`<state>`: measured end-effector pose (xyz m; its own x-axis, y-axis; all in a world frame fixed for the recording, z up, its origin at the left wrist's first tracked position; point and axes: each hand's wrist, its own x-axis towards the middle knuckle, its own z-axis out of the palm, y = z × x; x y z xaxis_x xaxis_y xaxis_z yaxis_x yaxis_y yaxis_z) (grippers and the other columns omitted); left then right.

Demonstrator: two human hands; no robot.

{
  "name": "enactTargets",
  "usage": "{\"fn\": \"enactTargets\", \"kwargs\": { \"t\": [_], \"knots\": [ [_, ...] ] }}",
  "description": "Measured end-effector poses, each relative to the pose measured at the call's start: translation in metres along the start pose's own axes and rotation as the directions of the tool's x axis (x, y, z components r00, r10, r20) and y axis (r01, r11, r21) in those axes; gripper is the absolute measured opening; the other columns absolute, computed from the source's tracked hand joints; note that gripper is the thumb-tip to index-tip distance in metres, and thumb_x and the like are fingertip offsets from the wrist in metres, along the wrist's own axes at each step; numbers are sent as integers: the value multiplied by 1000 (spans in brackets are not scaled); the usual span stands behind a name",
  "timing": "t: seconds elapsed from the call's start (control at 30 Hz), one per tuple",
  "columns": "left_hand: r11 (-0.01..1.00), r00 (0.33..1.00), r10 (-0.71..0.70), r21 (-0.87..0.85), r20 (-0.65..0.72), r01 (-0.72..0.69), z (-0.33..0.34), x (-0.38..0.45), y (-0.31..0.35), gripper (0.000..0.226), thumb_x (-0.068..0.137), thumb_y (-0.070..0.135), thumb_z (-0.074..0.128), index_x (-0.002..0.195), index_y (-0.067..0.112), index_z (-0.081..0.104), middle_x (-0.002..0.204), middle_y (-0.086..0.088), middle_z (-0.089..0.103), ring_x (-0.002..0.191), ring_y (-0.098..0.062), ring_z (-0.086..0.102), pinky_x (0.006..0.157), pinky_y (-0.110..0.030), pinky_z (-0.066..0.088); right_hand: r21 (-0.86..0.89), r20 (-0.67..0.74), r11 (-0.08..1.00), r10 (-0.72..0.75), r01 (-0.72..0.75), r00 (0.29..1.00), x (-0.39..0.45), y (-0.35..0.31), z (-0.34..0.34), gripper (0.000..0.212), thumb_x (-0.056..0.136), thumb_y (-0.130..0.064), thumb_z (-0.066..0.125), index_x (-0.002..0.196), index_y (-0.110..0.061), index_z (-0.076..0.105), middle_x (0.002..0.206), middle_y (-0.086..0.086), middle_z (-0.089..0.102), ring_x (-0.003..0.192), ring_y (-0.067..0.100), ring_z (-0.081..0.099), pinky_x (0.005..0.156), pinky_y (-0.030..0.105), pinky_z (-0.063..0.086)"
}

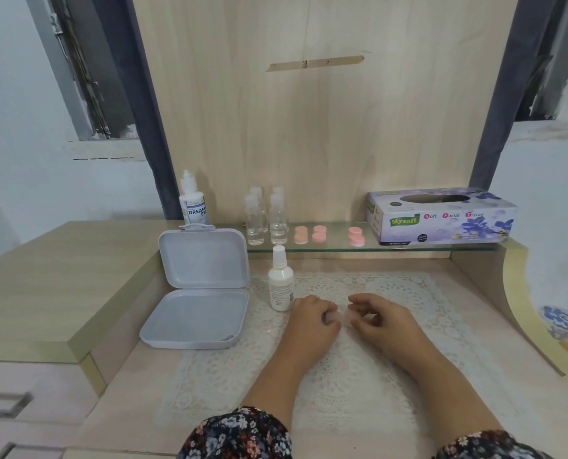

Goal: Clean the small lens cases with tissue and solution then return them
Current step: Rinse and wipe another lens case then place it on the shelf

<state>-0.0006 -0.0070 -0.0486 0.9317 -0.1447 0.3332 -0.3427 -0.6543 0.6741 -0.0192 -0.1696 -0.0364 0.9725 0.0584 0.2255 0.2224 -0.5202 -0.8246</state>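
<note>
Wooden desk [117, 385] carried a lace mat [392, 359], open grey box [196, 318] and white spray bottle [280, 283]; glass shelf [329, 245] held four clear bottles [266, 220], pink lens cases [325, 234], solution bottle [192, 200] and tissue box [441, 215].

Both hands, left hand [312, 314] and right hand [380, 318], together on a lace mat [408, 293], spray bottle [280, 283] just left of them, open hinged box [200, 289] further left, glass shelf [329, 248] behind holding four small bottles [266, 217], lens cases [325, 234], tissue box [441, 215] at right, solution bottle [192, 200] behind the box.
</note>
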Motion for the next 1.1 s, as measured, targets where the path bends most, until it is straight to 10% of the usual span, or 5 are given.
{"fn": "enactTargets", "kwargs": {
  "t": [0.6,0.8,1.1],
  "knots": [
    [1000,1000,8,-11,-11,-8,0,-1,0,29,90,17,54,116,15,67,111,-2,58,111,-16,43,94,-20,34,-192,30,977,-92,96,995,5,4,5,44,81,-31,74,121,-30,56,99,-10,54,86,1,51,71,7,39],
    [1000,1000,9,-13,-13,-9,-1,-2,3,26,91,18,53,110,12,69,110,-3,60,111,-17,45,92,-22,36,-56,22,993,-105,106,994,3,5,2,56,89,-12,64,130,-44,45,116,-20,58,106,-16,49,83,2,37],
    [1000,1000,12,1,-15,-12,-1,-1,3,22,89,17,51,90,3,69,94,-9,63,100,-22,50,87,-34,44,-62,12,996,-58,59,998,3,5,4,47,89,-20,66,131,-34,51,99,-15,62,74,-3,56,71,8,44]
  ]
}}
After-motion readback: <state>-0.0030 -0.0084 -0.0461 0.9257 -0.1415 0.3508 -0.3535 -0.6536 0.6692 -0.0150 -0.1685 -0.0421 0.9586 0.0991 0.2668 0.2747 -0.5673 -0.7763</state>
